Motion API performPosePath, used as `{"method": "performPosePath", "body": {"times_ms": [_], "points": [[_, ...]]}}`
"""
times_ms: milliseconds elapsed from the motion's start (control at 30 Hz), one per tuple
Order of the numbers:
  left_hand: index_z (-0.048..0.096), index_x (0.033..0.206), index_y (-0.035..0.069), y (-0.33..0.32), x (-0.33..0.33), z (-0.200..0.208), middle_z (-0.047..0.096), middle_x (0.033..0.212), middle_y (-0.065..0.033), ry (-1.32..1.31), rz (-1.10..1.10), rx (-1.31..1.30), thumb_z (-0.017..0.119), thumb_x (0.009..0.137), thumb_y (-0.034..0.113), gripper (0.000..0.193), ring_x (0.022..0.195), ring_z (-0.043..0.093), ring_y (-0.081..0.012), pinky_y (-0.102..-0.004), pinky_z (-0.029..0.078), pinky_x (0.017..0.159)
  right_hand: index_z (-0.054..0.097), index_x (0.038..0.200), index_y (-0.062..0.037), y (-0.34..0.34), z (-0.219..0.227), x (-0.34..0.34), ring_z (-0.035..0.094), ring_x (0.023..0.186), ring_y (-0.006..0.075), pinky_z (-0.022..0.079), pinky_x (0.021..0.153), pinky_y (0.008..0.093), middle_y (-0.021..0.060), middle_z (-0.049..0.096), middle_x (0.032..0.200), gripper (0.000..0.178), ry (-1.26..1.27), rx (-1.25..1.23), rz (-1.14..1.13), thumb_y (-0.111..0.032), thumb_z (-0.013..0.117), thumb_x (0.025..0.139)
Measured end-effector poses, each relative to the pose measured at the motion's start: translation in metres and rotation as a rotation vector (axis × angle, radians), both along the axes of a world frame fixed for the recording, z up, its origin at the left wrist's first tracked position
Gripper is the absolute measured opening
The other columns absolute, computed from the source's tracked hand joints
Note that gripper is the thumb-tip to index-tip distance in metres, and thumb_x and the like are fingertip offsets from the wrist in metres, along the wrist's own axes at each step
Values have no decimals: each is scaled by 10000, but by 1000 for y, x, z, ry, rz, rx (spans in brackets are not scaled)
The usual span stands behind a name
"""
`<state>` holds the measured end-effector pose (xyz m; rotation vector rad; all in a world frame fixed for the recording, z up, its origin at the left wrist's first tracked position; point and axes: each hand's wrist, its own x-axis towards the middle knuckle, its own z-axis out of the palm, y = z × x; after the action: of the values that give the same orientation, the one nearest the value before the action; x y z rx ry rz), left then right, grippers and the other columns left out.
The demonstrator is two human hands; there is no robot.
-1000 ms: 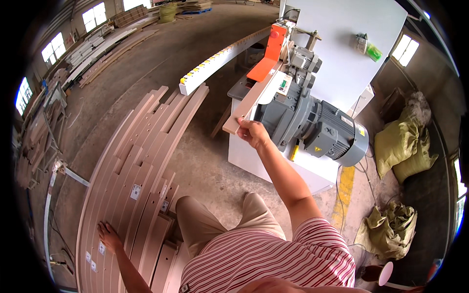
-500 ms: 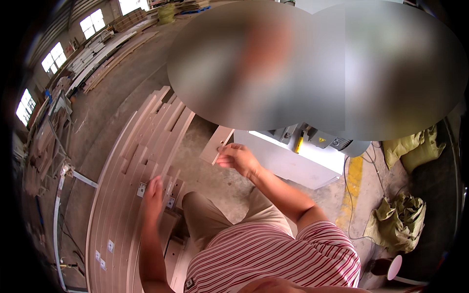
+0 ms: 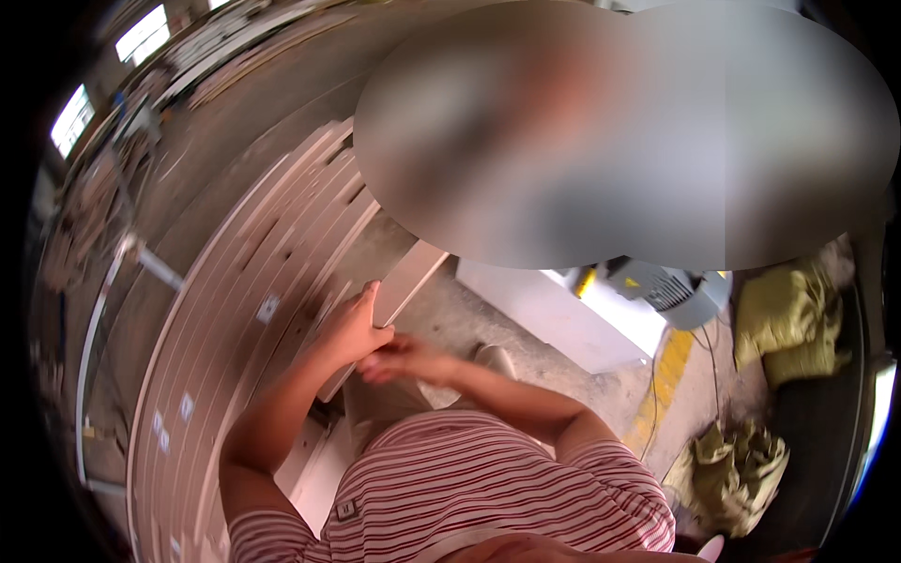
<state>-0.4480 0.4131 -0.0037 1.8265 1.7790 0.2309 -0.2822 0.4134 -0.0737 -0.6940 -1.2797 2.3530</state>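
A flat pinkish-brown board (image 3: 411,275) reaches from under the blurred patch towards my lap, beside a stack of similar boards (image 3: 221,310). My left hand (image 3: 355,327) lies across this board with its fingers over the edge, gripping it. One digit points up along the board's face. Close against it, near my thigh, is my right hand (image 3: 399,359), its fingers curled but smeared by motion. I cannot tell whether it touches the board. The board's near end is partly hidden by my left hand and forearm.
At the right stands a white machine housing (image 3: 563,314) with a grey motor (image 3: 671,286). Beyond it are a yellow floor stripe (image 3: 671,385), cables and green-yellow sacks (image 3: 788,319). A metal frame (image 3: 94,347) stands left of the boards. A large blurred patch hides the top.
The board has come nearer to my body. My left hand has moved from the stack onto it, and my right hand has drawn back from its end towards my lap. The view has shifted.
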Motion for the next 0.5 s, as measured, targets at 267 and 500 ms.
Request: {"method": "performPosePath", "body": {"times_ms": [267, 500], "points": [[508, 1256, -13, -238, -150, -31, 589, 1191, -235, 212, 307, -111, 670, 673, 135, 623, 1123, 558, -380, -419, 447, 975, 581, 1157, -16, 129, -34, 49, 591, 1084, 222, 437, 1024, 385, 95, 648, 1096, 302, 240, -164, -649, -256, 543, 978], [551, 1201, 28, -427, -240, -74, 574, 1189, -164, 641, 763, 11, 636, 704, -9, 506, 1084, 548, -356, -454, 442, 952, 549, 1184, -65, 71, -53, -76, 628, 1027, 173, 494, 950, 368, 43, 641, 1091, 271, 251, -328, 23, -141, 609, 931]]}}
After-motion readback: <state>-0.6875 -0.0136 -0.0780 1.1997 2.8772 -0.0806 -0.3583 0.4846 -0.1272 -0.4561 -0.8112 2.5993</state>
